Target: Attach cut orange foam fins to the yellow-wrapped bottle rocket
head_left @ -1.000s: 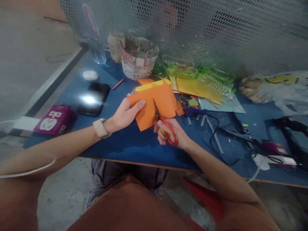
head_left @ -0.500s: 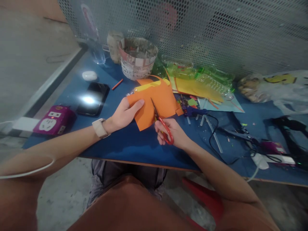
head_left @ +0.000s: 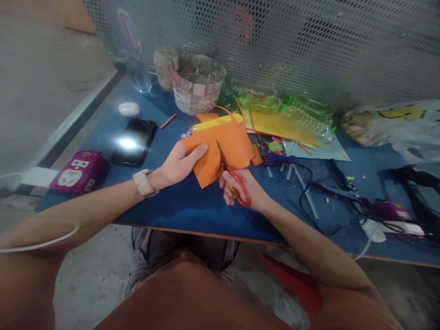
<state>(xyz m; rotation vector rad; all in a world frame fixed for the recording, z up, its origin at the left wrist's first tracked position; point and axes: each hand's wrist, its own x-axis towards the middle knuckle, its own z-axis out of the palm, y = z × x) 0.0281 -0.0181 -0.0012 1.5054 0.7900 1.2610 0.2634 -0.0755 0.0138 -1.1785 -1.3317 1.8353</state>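
Observation:
An orange paper sheet [head_left: 237, 145] is pinched at its left side by my left hand [head_left: 180, 165], thumb on top. My right hand [head_left: 244, 189] grips red-handled scissors [head_left: 240, 185], whose blades lie across the lower middle of the sheet. Part of the blades is hidden by the paper. Just behind the sheet lies a yellow piece [head_left: 215, 123]. A woven paper basket [head_left: 197, 94] stands farther back, and an orange stick [head_left: 168, 120] lies left of the sheet.
On the blue table [head_left: 185, 215] are a phone [head_left: 134, 142], a white case [head_left: 129, 108] and a purple power socket [head_left: 77, 172] at left. Green plastic bottles [head_left: 264, 103], a blue glue gun [head_left: 280, 159] with its cable, and a plastic bag [head_left: 405, 123] lie to the right.
The hands, scissors and paper look almost unchanged in place. The whole view has shifted very slightly to the right, and the scissors handles sit a little farther right.

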